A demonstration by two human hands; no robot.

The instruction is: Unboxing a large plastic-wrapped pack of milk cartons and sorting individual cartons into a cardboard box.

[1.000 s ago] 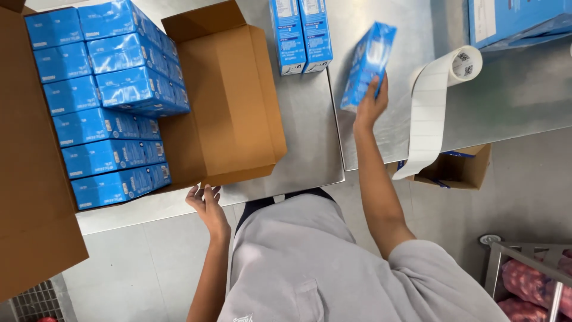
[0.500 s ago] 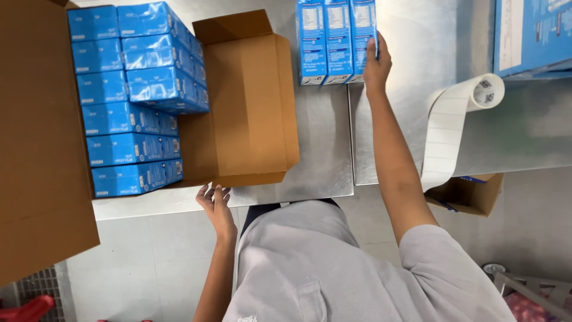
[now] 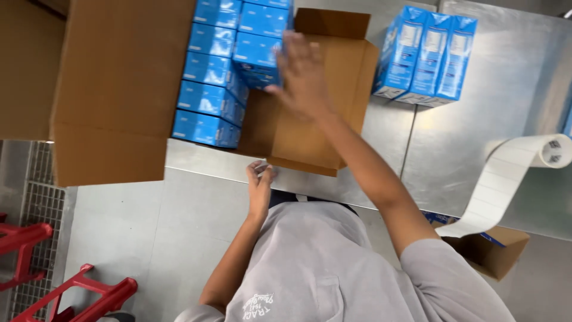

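1. Nearest the camera: the person's grey shirt (image 3: 322, 268), then the red metal frame (image 3: 77, 298) on the floor, down-left of the open carton.
2. Left hand (image 3: 260, 188) rests at the near edge of the steel tabletop (image 3: 465, 149), just below the open carton (image 3: 316, 107). Fingers are loosely curled and nothing is held.
3. A small cardboard box (image 3: 491, 253) sits below the tabletop edge, well to the right of the open carton. A strip of white labels hangs toward it from the label roll (image 3: 551, 152) lying on the tabletop.
4. The open carton lies on its side, brown, flaps spread, with its bare inner wall facing up. Its near flap reaches the tabletop edge by the left hand.
5. Right hand (image 3: 304, 77) is over the carton, fingers spread and open, motion-blurred. Its fingertips are at the right edge of the top blue box. I can't tell whether they touch it; there is no grip.
6. The stacked blue boxes (image 3: 229, 65) fill the left part of the carton: flat rectangular packs in two columns, several high, with glossy blue faces and white print.
7. A large brown carton (image 3: 119, 89) stands left of the stack and touches it.
8. Three upright blue boxes (image 3: 426, 56) stand side by side on the tabletop, right of the open carton and well apart from both hands. Each has a white panel on its face.
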